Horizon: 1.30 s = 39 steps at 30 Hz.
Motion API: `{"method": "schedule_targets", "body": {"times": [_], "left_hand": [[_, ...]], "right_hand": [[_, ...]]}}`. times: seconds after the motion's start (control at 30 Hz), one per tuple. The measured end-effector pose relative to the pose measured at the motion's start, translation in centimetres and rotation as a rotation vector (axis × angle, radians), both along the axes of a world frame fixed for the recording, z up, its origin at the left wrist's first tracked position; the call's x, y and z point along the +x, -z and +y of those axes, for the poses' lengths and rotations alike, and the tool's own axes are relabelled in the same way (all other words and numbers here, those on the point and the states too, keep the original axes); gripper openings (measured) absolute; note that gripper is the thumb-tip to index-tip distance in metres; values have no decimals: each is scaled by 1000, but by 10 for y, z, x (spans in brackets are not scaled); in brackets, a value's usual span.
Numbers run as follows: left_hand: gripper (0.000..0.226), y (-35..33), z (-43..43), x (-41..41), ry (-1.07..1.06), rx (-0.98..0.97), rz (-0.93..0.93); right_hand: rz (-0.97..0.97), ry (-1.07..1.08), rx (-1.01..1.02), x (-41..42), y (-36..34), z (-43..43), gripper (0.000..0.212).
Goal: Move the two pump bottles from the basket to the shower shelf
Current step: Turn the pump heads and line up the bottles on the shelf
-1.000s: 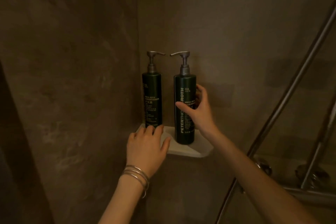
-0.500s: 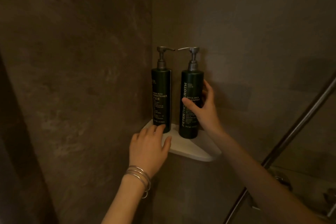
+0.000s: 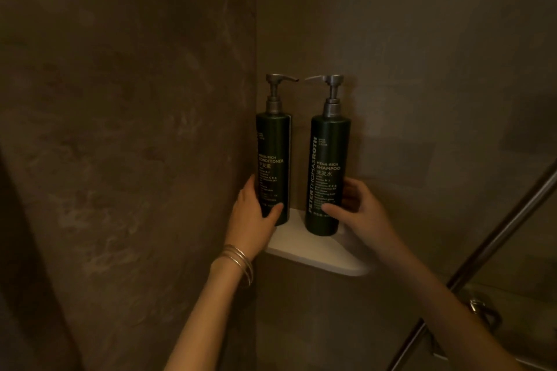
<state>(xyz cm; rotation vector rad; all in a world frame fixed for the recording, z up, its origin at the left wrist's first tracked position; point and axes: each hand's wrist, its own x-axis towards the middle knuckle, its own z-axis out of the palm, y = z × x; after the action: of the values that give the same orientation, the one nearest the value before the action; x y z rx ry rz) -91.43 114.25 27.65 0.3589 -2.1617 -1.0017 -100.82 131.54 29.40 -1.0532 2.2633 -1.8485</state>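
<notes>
Curling round the conditioner bottle low down, the left hand grips it, thumb in front. The right hand wraps the shampoo bottle likewise. Both bottles stand upright on the shelf between the hands.

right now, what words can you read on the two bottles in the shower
"MEGA-RICH CONDITIONER": left bottle
"PETER THOMAS ROTH", sideways: right bottle
"MEGA-RICH SHAMPOO", "洗发水": right bottle
Smaller print on both: too small to read.
</notes>
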Motion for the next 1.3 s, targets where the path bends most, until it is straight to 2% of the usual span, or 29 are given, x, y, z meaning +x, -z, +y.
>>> {"method": "schedule_targets", "body": {"times": [0.13,0.43,0.7,0.8,0.87,0.93,1.1,1.2,1.3], "left_hand": [[74,2,-10,-13,63,93,21],[68,8,-6,-17,-98,19,56],[68,10,-3,-18,27,103,90],[78,10,-3,-17,70,114,84],[90,6,-1,-14,77,93,117],[95,-8,3,-9,71,36,179],[91,-60,6,-11,105,15,310],[93,-69,-5,-15,154,101,274],[76,-64,-12,-14,277,186,206]], "right_hand": [[36,23,49,-3,0,0,57],[71,100,-12,1,7,-2,47],[81,103,-44,2,10,-7,42],[95,82,-34,5,6,-1,45],[231,178,-43,8,-9,5,46],[436,240,-87,14,-40,11,34],[793,190,-63,21,-130,-2,14],[985,174,11,18,-163,-24,13],[1140,180,176,13,-184,-50,16]]}}
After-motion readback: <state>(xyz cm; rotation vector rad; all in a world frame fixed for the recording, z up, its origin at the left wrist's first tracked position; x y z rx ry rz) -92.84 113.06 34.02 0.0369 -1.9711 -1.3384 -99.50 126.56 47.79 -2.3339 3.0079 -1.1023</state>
